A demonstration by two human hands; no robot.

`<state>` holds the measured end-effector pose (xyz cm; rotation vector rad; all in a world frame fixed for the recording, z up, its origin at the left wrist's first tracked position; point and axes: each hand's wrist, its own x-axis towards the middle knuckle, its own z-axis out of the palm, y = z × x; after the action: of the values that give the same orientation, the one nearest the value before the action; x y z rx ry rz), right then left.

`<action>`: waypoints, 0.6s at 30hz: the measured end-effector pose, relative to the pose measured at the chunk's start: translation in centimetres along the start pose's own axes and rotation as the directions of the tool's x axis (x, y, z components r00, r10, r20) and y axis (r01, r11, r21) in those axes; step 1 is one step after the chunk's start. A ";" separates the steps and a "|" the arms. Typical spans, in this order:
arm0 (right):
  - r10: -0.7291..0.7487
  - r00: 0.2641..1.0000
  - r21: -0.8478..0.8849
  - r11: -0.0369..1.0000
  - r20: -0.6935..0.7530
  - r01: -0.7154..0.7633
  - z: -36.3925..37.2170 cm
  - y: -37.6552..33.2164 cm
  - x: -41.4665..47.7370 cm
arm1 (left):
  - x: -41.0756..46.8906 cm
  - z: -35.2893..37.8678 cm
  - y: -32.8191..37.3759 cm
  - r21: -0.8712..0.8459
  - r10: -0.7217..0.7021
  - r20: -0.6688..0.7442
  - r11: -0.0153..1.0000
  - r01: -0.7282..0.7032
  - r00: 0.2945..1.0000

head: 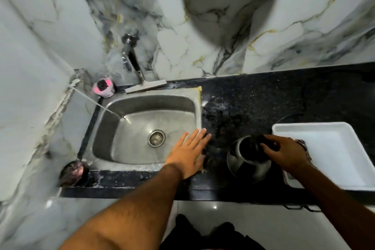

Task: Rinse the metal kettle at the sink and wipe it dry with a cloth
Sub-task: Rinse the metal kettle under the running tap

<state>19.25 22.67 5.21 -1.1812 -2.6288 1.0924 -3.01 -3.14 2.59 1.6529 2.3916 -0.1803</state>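
The metal kettle stands on the dark counter to the right of the steel sink. My right hand closes on its black top handle. My left hand lies flat with fingers spread on the counter at the sink's right rim, holding nothing. A thin stream of water runs from the left wall into the sink. A patterned cloth shows partly behind my right hand at the tray's edge.
A white tray sits at the right of the counter. A squeegee leans behind the sink beside a pink tub. A dark round scrubber rests at the sink's front left corner. Marble walls close in behind and left.
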 end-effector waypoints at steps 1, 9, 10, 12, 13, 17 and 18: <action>0.026 0.999 0.056 0.998 -0.022 -0.025 0.0 0.4 -0.1 | -0.3 -0.3 -0.6 0.006 -0.018 -0.003 1.000 0.018 1.000; 0.092 0.972 0.422 0.907 -0.217 0.008 -1.4 -3.4 0.2 | 0.1 -3.1 -11.6 -0.037 -0.321 -0.121 0.947 0.319 0.939; 0.075 0.970 0.411 0.911 -0.232 0.028 -1.4 -5.0 0.3 | 0.6 -3.7 -13.6 -0.080 -0.401 -0.175 0.916 0.393 0.899; 0.075 0.971 0.428 0.903 -0.228 0.031 -0.5 -7.5 1.2 | 2.0 -5.6 -17.5 -0.188 -0.567 -0.269 0.824 0.535 0.778; 0.090 0.972 0.464 0.886 -0.217 0.022 0.4 -8.5 2.1 | 2.7 -6.6 -19.8 -0.247 -0.640 -0.297 0.768 0.591 0.709; 0.053 0.975 0.522 0.850 -0.214 0.069 4.8 -14.6 5.2 | 5.9 -11.0 -28.1 -0.376 -0.799 -0.196 0.597 0.709 0.569; 0.038 0.973 0.528 0.844 -0.228 0.090 6.0 -16.6 5.9 | 6.8 -12.0 -29.8 -0.400 -0.810 -0.162 0.576 0.713 0.564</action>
<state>2.67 15.67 9.82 -1.0577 -1.9610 1.4537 -34.54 -4.91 11.58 0.4007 3.0570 0.3394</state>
